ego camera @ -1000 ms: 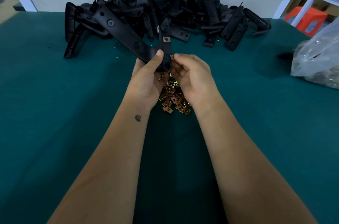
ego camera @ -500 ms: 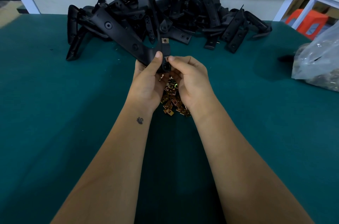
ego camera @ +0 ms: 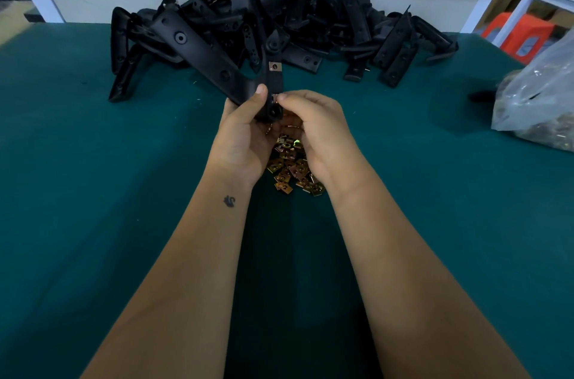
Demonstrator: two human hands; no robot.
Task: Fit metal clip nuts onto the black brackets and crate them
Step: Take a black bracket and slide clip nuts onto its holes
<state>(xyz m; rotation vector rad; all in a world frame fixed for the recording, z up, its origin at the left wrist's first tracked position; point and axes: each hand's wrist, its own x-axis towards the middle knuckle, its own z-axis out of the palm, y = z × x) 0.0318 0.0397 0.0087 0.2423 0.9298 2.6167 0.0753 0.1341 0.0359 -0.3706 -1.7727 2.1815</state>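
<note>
Table: brackets, nuts, bag.

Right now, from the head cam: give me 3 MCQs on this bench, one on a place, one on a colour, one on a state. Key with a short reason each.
1. Where does the loose pile of clip nuts lie?
A. on the table below and between the two hands
B. on top of the heap of brackets
C. on the orange stool

2. What colour is the table cover?
A. red
B. dark teal green
C. white

3. What is the state of the held bracket?
A. it lies flat on the table, untouched
B. the left hand grips it off the table, and one clip nut already sits on its short arm
C. it carries no nut at all

Key:
1 A, the brass nuts show on the cover between the wrists.
2 B, the whole cover reads teal.
3 B, the thumb clamps the bracket and a nut caps the arm's end, while the right hand pinches at its lower hole.
</note>
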